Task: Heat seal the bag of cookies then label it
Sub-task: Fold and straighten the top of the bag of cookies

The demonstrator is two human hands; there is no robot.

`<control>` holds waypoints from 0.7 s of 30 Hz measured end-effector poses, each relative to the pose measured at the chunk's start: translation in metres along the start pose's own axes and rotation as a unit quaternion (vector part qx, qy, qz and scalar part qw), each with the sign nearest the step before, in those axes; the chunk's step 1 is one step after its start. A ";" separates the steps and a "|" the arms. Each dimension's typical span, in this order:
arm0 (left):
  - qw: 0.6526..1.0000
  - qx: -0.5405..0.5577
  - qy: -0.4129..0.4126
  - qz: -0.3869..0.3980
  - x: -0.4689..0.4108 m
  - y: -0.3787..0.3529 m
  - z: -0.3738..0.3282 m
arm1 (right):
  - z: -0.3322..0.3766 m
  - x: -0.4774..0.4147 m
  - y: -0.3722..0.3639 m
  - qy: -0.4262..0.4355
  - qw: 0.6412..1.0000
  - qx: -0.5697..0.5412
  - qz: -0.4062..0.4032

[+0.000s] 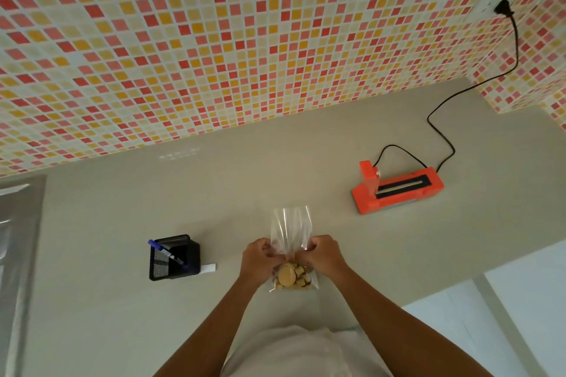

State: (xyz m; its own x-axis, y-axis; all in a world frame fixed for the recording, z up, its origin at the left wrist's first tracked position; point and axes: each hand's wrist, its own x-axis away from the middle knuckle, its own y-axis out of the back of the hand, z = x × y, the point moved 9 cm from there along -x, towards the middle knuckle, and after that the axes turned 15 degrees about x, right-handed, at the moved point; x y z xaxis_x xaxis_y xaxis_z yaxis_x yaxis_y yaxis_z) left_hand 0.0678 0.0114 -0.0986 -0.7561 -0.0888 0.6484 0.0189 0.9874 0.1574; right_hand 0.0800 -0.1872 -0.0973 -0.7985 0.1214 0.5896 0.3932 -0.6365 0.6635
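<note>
Bag (pixel 291 229) lengthwise away between left hand (pixel 258 263), right hand (pixel 326 257); mouth seemingly wallward

The mosaic tile wall (pixel 214 40) in front of me is a scatter of small red, pink, orange, yellow and cream squares in white grout. The smooth flat countertop (pixel 122 208) is plain greyish beige. The boxy plastic heat sealer (pixel 364 202) is bright orange with a black sealing strip (pixel 401 187); its thin cord (pixel 441 101) is black. The clear plastic bag (pixel 291 226) shows round tan cookies (pixel 287 277), some with what may be dark red flecks. The square mesh pen holder (pixel 190 254) is black, its marker (pixel 167 252) white and blue. The small paper label (pixel 208 268) is white, like my shirt (pixel 291 352).
</note>
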 end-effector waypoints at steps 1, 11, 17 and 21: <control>1.000 -0.002 0.005 -0.005 0.000 0.001 0.000 | -0.001 0.000 -0.001 -0.002 1.000 0.006 -0.006; 0.992 -0.003 0.085 -0.093 0.010 0.017 0.001 | -0.009 -0.006 -0.001 -0.053 0.998 0.018 0.013; 0.989 -0.069 0.058 -0.116 0.016 0.018 -0.012 | -0.002 -0.006 0.006 -0.029 0.995 0.090 0.009; 0.988 -0.090 0.056 -0.109 0.015 0.018 -0.013 | -0.004 -0.007 0.007 -0.045 0.994 0.098 0.016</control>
State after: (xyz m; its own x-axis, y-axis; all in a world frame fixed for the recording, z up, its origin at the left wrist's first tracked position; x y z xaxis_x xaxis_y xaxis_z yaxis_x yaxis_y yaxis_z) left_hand 0.0651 0.0262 -0.0764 -0.6780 -0.3207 0.6614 -0.0120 0.9045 0.4263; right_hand 0.0871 -0.1956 -0.0984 -0.7443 0.1763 0.6441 0.5057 -0.4812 0.7160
